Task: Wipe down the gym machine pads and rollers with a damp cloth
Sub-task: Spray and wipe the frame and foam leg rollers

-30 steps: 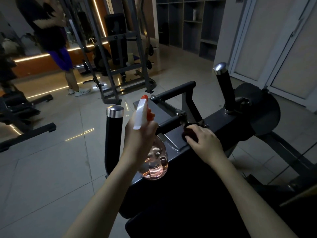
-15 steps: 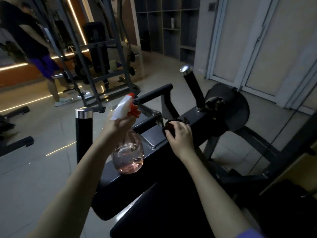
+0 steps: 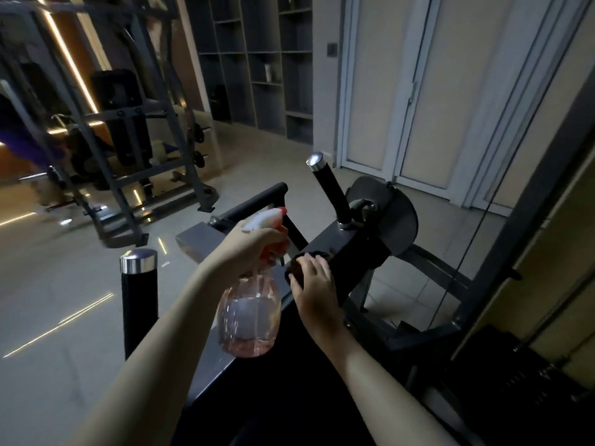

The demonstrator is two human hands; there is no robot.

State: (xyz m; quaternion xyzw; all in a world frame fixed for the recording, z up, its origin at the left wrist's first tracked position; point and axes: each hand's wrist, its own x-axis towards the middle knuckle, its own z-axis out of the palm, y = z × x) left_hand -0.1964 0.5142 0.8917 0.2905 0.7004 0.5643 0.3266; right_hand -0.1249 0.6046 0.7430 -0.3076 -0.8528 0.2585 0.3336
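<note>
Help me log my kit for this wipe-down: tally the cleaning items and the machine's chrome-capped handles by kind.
spray bottle: 1
dark cloth: 1
chrome-capped handles: 2
Total: 4

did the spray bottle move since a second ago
Yes. The spray bottle has shifted right, away from the chrome-capped post and closer to the cloth.

The spray bottle (image 3: 248, 317) is showing a clear pink body, a white head and an orange-red trigger. The cloth (image 3: 297, 268) is looking dark. The handles (image 3: 139, 294) are showing black grips and silver caps.
</note>
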